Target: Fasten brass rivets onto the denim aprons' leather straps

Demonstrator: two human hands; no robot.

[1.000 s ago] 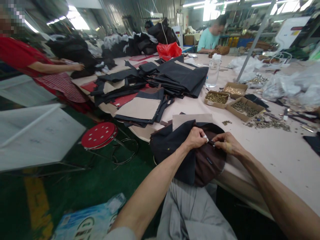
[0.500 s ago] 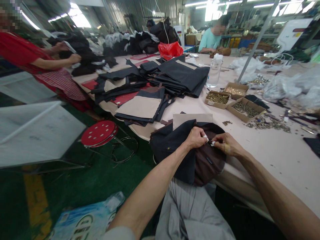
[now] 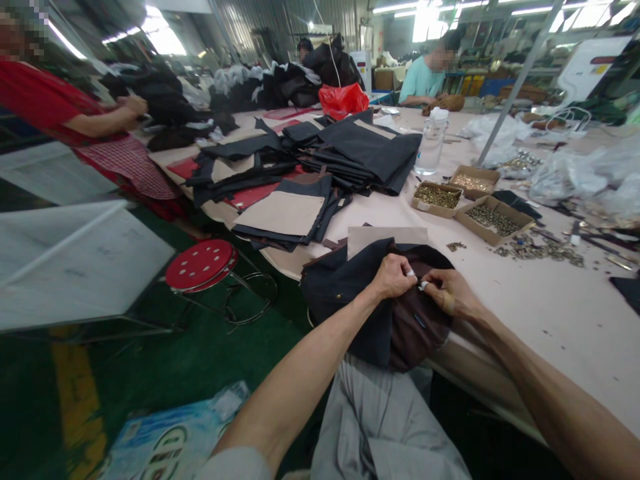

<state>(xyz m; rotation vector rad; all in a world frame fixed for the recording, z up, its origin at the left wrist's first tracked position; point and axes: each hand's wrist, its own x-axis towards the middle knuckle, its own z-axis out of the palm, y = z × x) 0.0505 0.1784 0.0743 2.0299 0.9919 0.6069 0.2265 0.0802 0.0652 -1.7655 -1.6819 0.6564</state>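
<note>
A dark navy and brown fabric piece (image 3: 350,293), perhaps a bag part, hangs over the table edge onto my lap. My left hand (image 3: 395,275) pinches its upper fold, with white wrapping on a fingertip. Close beside it, my right hand (image 3: 447,292) pinches at the brown side (image 3: 417,333), thumb and fingertip together and also wrapped in white. The fingertips of both hands nearly meet; any small part between them is too small to make out. A beige panel (image 3: 387,238) stands up behind the fabric.
Small cardboard boxes of metal fittings (image 3: 493,220) stand to the right, with loose fittings (image 3: 543,248) nearby. Stacked dark fabric panels (image 3: 350,150) and a clear bottle (image 3: 430,143) lie beyond. A red stool (image 3: 200,265) is at left. Two co-workers stand or sit around the table.
My right fingertips have shifted slightly toward the left hand, which stays in place on the fabric. The co-worker in red has drawn their hands together.
</note>
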